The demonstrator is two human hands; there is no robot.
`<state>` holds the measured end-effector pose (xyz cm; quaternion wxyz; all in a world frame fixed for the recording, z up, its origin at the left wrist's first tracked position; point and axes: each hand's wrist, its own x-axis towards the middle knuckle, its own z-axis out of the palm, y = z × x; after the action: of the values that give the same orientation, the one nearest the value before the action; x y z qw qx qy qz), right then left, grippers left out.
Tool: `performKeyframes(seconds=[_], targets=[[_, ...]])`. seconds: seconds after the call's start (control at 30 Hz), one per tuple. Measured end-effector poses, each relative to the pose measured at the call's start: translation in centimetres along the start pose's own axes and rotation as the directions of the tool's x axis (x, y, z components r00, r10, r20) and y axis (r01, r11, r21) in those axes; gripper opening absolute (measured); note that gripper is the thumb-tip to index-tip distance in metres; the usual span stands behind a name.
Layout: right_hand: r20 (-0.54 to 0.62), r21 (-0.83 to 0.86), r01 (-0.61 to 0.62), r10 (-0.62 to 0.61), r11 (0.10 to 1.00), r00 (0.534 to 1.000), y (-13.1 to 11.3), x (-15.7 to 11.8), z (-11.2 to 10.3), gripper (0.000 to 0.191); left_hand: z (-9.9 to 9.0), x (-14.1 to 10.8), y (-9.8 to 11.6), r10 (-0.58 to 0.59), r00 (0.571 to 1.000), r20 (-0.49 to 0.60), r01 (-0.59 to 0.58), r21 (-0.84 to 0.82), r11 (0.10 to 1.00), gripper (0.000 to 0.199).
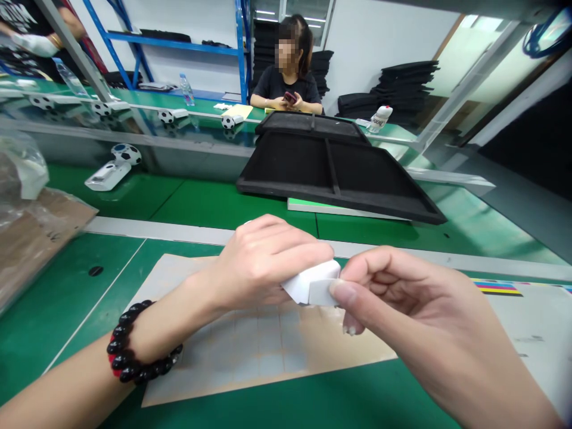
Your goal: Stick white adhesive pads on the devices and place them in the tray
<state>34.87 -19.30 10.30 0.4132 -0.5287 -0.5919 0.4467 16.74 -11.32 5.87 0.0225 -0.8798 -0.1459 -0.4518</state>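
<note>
Left hand [268, 253], white piece [314, 273], visible end rightward

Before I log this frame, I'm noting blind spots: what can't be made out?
All in the head view:
- White piece: full shape, hidden by the left hand.
- White tab: outer end, covered by the right hand's thumb.
- Colour-barred sheet: remainder, cut off by the right edge.
- Clear bottle: label, too small to read.

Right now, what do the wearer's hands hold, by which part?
The left hand grips a white piece by its upper-left side; the right hand pinches a pale tab by its right end.
</note>
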Motion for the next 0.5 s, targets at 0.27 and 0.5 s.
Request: performKeyframes(seconds=[0.27,0.5], targets=[[0.079,-0.215,0.173,-0.159,0.961,0.984,-0.1,-0.2,-1.2,0.022,0.3,-0.1,-0.2,0.029,0.999,-0.023,-0.029,0.038,0.999,0.016],[-0.204,-0.495,0.241,-0.381,0.835,0.902,0.6,0.0,-1.2,0.020,0.4,-0.2,-0.2,0.066,0.985,-0.162,-0.057,0.063,0.996,0.029]])
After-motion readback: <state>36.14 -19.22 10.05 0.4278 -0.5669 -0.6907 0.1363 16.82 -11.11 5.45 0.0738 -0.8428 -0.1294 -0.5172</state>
